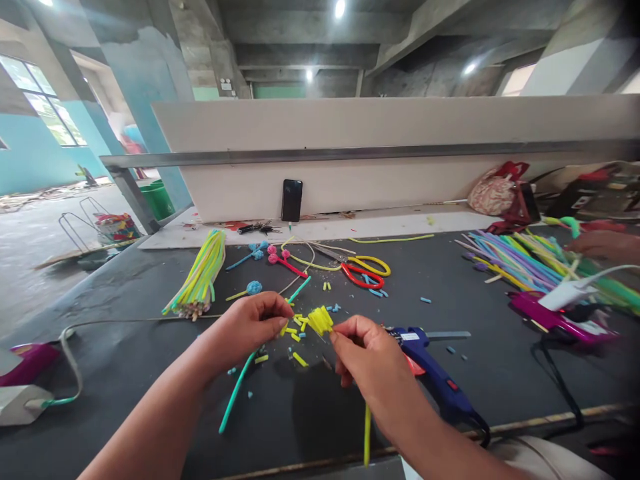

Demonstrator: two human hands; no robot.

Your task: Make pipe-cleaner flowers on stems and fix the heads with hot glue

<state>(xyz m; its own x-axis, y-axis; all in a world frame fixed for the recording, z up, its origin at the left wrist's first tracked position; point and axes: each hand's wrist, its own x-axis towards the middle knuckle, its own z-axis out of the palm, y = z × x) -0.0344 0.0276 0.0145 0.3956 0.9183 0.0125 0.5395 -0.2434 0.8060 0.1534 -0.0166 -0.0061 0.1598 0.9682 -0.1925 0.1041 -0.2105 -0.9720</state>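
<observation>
My right hand (361, 352) pinches a yellow straw (367, 433) whose top end is cut into a fringed yellow tuft (321, 320); the stem hangs down below my wrist. My left hand (253, 323) is closed in a pinch just left of the tuft, fingertips on a small yellow piece. A green straw (237, 390) lies on the dark table (150, 373) under my left hand. Short yellow and blue straw bits (300, 359) are scattered between my hands. A blue glue gun (435, 377) lies right of my right hand.
A bundle of yellow-green straws (200, 277) lies at the left, finished straw flowers (280, 259) and red and yellow scissors (367, 272) farther back. A phone (291, 199) leans on the white board. Another person's hand (605, 245) rests on coloured straws (520, 260) at right.
</observation>
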